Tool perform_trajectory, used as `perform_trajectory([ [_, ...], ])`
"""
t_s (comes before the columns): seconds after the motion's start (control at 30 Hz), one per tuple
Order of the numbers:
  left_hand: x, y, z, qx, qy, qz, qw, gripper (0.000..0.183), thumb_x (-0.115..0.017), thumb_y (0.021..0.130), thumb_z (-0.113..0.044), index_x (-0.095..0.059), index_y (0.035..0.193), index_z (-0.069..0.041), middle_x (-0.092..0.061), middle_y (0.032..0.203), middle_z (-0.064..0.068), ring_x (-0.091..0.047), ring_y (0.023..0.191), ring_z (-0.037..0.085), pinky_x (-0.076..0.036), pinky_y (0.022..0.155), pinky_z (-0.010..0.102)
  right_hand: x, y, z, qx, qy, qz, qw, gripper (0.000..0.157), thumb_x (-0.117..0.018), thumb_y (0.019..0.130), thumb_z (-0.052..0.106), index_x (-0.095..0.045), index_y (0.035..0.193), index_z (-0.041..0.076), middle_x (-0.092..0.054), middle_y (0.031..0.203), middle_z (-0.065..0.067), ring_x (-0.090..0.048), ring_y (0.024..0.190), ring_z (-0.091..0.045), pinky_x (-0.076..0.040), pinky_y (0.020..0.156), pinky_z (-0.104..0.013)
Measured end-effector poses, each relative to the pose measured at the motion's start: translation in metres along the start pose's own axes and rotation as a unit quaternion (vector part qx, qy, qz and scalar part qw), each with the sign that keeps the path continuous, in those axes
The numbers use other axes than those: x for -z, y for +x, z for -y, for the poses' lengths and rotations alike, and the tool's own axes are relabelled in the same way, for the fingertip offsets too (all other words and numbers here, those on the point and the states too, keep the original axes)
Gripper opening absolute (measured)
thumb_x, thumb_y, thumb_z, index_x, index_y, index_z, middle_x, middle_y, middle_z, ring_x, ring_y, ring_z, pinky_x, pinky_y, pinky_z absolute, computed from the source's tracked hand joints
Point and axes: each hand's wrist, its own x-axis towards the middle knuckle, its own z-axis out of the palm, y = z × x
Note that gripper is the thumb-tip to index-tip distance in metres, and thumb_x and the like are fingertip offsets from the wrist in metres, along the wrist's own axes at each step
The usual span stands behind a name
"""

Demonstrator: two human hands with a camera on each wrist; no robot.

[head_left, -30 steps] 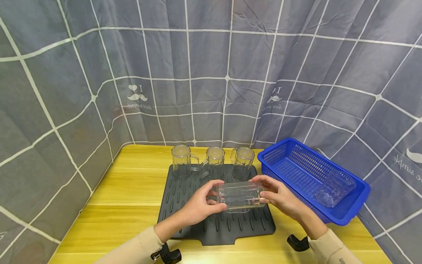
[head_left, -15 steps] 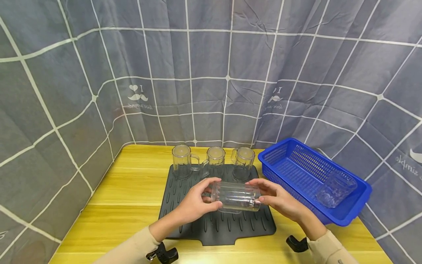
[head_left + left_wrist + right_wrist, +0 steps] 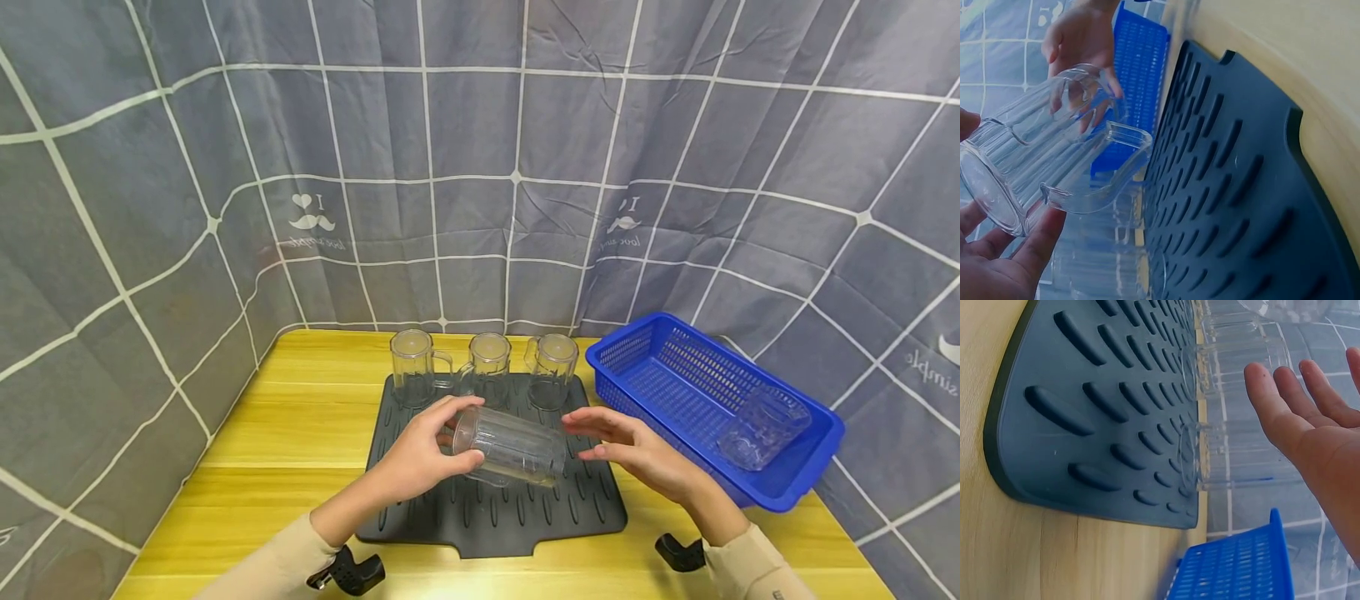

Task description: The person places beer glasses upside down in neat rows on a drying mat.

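Observation:
My left hand [image 3: 423, 446] grips a clear glass mug [image 3: 517, 446] by its base end, thumb on the near side. The mug lies on its side in the air above the dark ribbed drying mat [image 3: 495, 517], its mouth to the right. In the left wrist view the mug's handle [image 3: 1129, 169] points toward the mat. Just right of the mouth, my right hand [image 3: 637, 446] is apart from the mug with fingers extended. Three upside-down glass mugs, a left one [image 3: 412, 367], a middle one [image 3: 490, 367] and a right one [image 3: 553, 371], stand along the mat's back edge.
A blue perforated basket [image 3: 637, 358] sits to the right of the mat, with another clear glass mug [image 3: 761, 429] lying in its near end. The wooden table [image 3: 247, 467] is backed by a grey checked curtain [image 3: 480, 217].
My right hand has let go of the mug. My left hand has carried it left and tilted its mouth end somewhat downward.

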Motion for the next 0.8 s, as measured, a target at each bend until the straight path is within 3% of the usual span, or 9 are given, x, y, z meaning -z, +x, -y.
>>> perform_trajectory([
  [0.27,0.014,-0.007,0.001,-0.004,0.059,-0.015,0.9982,0.066,-0.078,0.088,-0.039,-0.049,0.146,-0.036,-0.056,0.129,-0.01,-0.059,0.097,0.012,-0.056,0.083,0.031,0.004,-0.003,-0.002,0.0,-0.002,-0.006,1.0,0.045,-0.043,0.106,0.004,-0.038,0.151,-0.002,-0.04,0.156,-0.02,-0.043,0.143,-0.024,-0.049,0.105,-0.045],
  [0.5,0.027,-0.01,0.0,-0.009,0.119,-0.029,0.9924,0.066,-0.079,0.086,-0.038,-0.049,0.145,-0.039,-0.056,0.119,-0.016,-0.052,0.08,0.015,-0.047,0.067,0.026,0.008,-0.005,-0.001,-0.011,-0.021,-0.02,1.0,0.045,-0.045,0.107,0.008,-0.039,0.15,-0.002,-0.045,0.154,-0.013,-0.045,0.141,-0.022,-0.05,0.105,-0.042],
  [0.8,0.041,-0.012,0.002,-0.007,0.16,-0.044,0.9861,0.068,-0.082,0.083,-0.035,-0.051,0.144,-0.034,-0.058,0.124,-0.012,-0.055,0.084,0.01,-0.052,0.068,0.025,0.01,-0.007,-0.002,-0.033,-0.044,-0.038,0.998,0.043,-0.047,0.107,0.011,-0.044,0.149,0.003,-0.046,0.153,-0.015,-0.046,0.14,-0.028,-0.05,0.104,-0.046],
])
